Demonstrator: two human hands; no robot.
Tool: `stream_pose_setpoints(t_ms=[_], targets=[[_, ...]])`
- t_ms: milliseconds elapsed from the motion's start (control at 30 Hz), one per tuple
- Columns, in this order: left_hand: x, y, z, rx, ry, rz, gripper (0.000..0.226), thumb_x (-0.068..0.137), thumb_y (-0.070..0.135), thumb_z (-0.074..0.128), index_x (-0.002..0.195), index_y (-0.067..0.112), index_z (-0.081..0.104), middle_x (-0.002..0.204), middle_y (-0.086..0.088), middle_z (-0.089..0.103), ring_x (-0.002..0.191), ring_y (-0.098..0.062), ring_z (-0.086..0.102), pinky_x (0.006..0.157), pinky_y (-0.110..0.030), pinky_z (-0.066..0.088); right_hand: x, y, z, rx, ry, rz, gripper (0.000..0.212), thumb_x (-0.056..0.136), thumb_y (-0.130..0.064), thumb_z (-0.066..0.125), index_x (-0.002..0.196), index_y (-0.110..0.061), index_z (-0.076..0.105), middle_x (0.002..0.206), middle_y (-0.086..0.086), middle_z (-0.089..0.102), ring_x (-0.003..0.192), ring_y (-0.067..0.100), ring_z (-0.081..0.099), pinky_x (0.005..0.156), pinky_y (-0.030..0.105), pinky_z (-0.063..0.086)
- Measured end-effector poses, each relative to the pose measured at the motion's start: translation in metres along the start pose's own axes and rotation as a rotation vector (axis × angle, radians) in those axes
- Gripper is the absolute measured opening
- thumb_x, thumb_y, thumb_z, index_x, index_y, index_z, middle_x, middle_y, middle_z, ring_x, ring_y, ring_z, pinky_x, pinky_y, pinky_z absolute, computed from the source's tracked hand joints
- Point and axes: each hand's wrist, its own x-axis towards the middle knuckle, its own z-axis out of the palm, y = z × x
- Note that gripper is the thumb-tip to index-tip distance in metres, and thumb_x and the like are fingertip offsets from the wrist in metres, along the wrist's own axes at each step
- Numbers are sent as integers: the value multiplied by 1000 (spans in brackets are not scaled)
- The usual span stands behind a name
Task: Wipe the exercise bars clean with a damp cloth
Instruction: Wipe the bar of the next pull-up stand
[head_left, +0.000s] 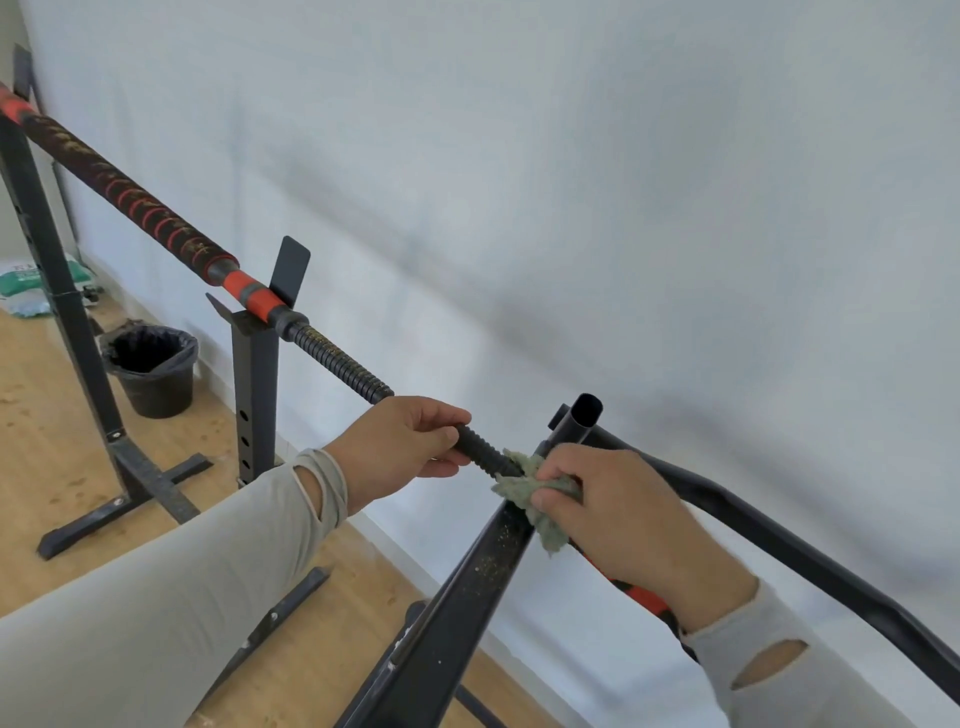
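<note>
Your left hand (400, 447) grips the bar (332, 358), fingers and thumb curled round its threaded end section. Your right hand (618, 512) holds the cloth (524, 491), its fingers curled over the bunched green fabric. The cloth sits at the bar's tip, just beyond your left fingertips, touching the thread; a loose corner hangs below your right fingers onto the frame tube (483, 571). Beyond your left knuckles the bar runs up and away across the stand (254, 374), resting in its cradle. An open tube end (584, 415) rises just above your right fingers. A bin (153, 371) stands on the floor (47, 441), well apart from both hands.
</note>
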Motion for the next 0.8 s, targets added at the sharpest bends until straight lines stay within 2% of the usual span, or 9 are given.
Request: stream_pose_setpoints(t_ms=[100,167,267,333,467,567,667,733,800], targets=[[-1,-3,-1,-2,9,3,21,99,3,59,118,4,67,105,-16,76,97,-27,74,84,-33,62,19,-29,16,149,64,-4,17,98,-35,61,84,-31,54,73,-10,67,69,13,64,69,35,56],[-1,-5,-1,14,16,18,19,99,8,60,115,5,71,104,-17,76,97,-28,74,85,-35,62,34,-47,24,266,89,-3,13,99,-29,58,87,-27,58,74,-7,70,70,13,67,74,39,58],[0,-6,2,43,50,29,17,99,14,62,107,6,74,97,-18,76,91,-26,74,84,-35,62,46,-54,26,235,80,-22,9,101,-29,53,93,-26,58,84,-7,68,78,12,65,77,40,57],[3,-6,5,50,78,23,18,99,18,62,103,5,74,94,-19,76,83,-24,74,83,-36,62,38,-42,20,237,46,-33,9,99,-27,55,90,-27,57,86,-9,68,78,10,66,78,39,57],[8,-5,8,92,115,1,27,97,29,64,93,5,75,82,-13,76,70,-20,71,78,-36,63,2,0,0,-48,-29,-32,10,100,-39,58,96,-29,57,85,-12,63,78,8,58,70,29,48],[12,-5,8,156,146,-10,38,95,41,64,87,5,73,70,-4,71,60,-15,66,68,-30,62,-15,17,-12,-124,-21,-24,12,97,-45,58,97,-33,58,87,-12,64,82,7,56,74,29,47],[14,-6,9,216,159,-22,45,92,51,63,80,8,69,67,0,67,56,-13,60,61,-27,57,-14,16,-11,-143,-36,-17,13,97,-45,58,95,-32,57,80,-13,62,76,7,54,72,29,46],[16,-7,9,231,160,-42,47,91,55,62,79,10,67,66,1,65,54,-13,57,58,-26,54,-8,9,-4,-138,3,-24,17,96,-44,60,90,-29,56,76,-13,61,72,8,55,69,31,47],[17,-7,9,229,155,-61,50,90,59,61,80,10,65,65,1,64,52,-13,54,57,-27,51,3,-5,5,-97,65,-31,19,97,-42,60,84,-28,55,72,-15,60,68,7,55,63,27,44]])
